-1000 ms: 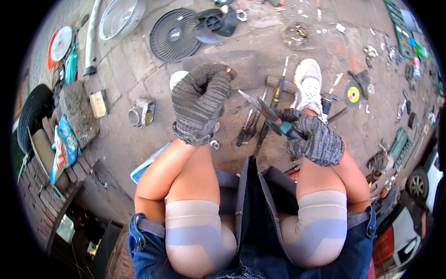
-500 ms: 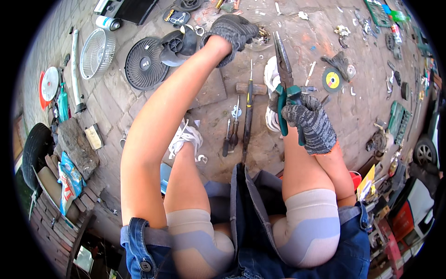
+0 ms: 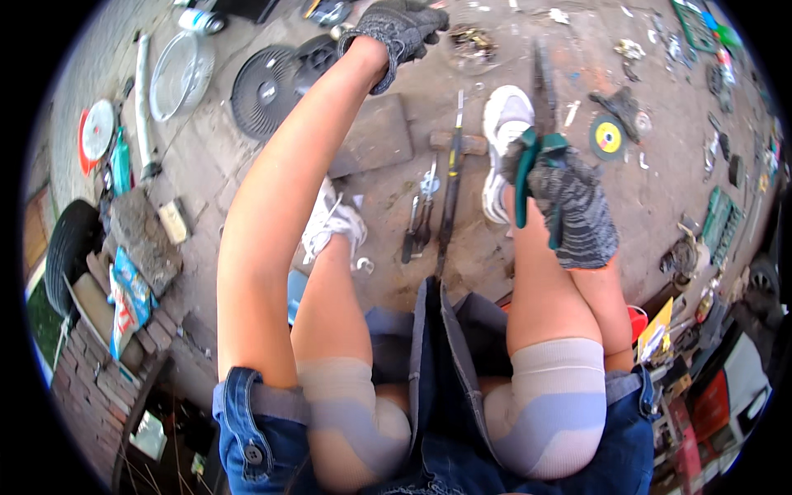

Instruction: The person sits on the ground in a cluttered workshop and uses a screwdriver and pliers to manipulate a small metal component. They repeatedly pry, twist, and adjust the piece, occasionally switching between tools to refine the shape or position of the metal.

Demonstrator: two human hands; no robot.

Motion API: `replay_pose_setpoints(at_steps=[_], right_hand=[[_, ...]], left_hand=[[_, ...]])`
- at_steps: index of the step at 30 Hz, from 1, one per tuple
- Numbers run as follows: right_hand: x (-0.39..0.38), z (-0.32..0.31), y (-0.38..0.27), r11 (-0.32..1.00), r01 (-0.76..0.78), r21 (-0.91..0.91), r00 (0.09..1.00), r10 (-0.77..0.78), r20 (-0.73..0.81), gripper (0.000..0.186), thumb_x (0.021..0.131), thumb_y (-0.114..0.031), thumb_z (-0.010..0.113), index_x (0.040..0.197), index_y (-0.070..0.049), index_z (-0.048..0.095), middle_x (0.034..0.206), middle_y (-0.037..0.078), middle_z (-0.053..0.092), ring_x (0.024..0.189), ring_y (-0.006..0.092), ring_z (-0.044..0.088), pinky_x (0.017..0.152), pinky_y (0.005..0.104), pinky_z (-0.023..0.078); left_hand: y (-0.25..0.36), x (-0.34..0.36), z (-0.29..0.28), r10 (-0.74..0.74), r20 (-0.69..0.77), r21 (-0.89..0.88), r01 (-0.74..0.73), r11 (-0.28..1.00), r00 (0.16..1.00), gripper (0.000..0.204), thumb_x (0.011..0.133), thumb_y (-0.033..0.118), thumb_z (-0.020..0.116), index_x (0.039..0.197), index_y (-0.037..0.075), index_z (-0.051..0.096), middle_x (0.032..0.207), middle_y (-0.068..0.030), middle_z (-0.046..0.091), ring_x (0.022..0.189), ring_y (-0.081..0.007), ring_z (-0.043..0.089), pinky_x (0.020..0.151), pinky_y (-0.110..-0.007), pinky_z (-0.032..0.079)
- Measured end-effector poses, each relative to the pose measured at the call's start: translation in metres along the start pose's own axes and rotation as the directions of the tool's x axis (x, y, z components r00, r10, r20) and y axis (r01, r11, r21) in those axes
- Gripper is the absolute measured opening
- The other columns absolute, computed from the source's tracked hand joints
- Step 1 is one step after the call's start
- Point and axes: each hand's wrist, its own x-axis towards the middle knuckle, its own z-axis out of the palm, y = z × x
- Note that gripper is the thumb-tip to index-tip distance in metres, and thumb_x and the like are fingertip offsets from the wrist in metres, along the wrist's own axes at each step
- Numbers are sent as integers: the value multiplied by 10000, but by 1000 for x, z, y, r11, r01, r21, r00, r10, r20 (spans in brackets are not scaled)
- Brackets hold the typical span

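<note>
My right hand (image 3: 575,208), in a grey knit glove, is closed around the green handles of long-nose pliers (image 3: 540,148). Their dark jaws point away from me, blurred, passing beside the white shoe on my right foot (image 3: 509,115). My left hand (image 3: 394,35), also gloved, reaches far forward with its fingers apart; nothing shows in it. Just right of its fingertips is a round dish (image 3: 455,62) of small metal bits. Between my feet lie a hammer (image 3: 470,145), a long yellow-and-black tool (image 3: 451,186) and several smaller hand tools (image 3: 424,210).
At the left are a black fan grille (image 3: 262,92), a clear basket (image 3: 177,76), a stone block (image 3: 144,235) and a tire (image 3: 70,257). A yellow-centred grinding disc (image 3: 608,138) and a spare glove (image 3: 615,106) lie right of the pliers. Further right is a green tool case (image 3: 719,221).
My left hand has drawn away from the dish, whose contents now show, and its fingers have spread. The pliers in my right hand have swung slightly rightward. The whole view has shifted a little.
</note>
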Motion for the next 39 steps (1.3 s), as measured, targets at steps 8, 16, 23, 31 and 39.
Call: replay_pose_setpoints(at_steps=[8, 16, 23, 31, 39], right_hand=[[6, 7, 4, 946, -120, 302, 989, 89, 115, 466, 748, -150, 600, 1132, 72, 455, 1063, 163, 537, 1017, 261, 514, 952, 367, 366], [11, 24, 5, 957, -204, 205, 973, 176, 146, 333, 744, -35, 580, 1050, 80, 515, 1008, 165, 558, 944, 251, 555, 830, 316, 442], [18, 27, 13, 978, -207, 25, 966, 200, 162, 347, 752, -91, 594, 1052, 73, 532, 970, 137, 586, 853, 176, 565, 745, 250, 435], [12, 43, 3, 974, -166, -157, 970, 190, 154, 341, 753, -110, 595, 1047, 55, 549, 927, 92, 601, 757, 106, 534, 648, 211, 418], [20, 27, 16, 965, -223, -136, 964, 239, 114, 248, 750, -124, 617, 938, 37, 601, 833, 67, 611, 702, 100, 540, 622, 219, 426]], left_hand=[[-104, -64, -77, -115, -113, 9, 117, 993, 987, 232, 792, 274, 598, 802, 43, 621, 613, 7, 538, 465, -49, 425, 419, -192, 351], [-186, -100, -85, 352, -298, 648, -83, 757, 887, 235, 728, 273, 596, 872, 90, 629, 793, -132, 618, 746, -305, 588, 670, -365, 456], [-183, -88, -58, 359, -185, 831, -50, 554, 915, 218, 736, 248, 575, 906, 119, 621, 890, -112, 569, 852, -297, 546, 747, -383, 430], [-199, -81, -48, 413, -169, 856, -74, 511, 895, 178, 728, 241, 559, 844, 115, 606, 864, -121, 566, 791, -313, 556, 703, -410, 443], [-156, -114, -55, 328, -279, 408, -198, 891, 902, 162, 708, 164, 619, 816, 44, 609, 759, -61, 594, 671, -158, 559, 629, -285, 454]])
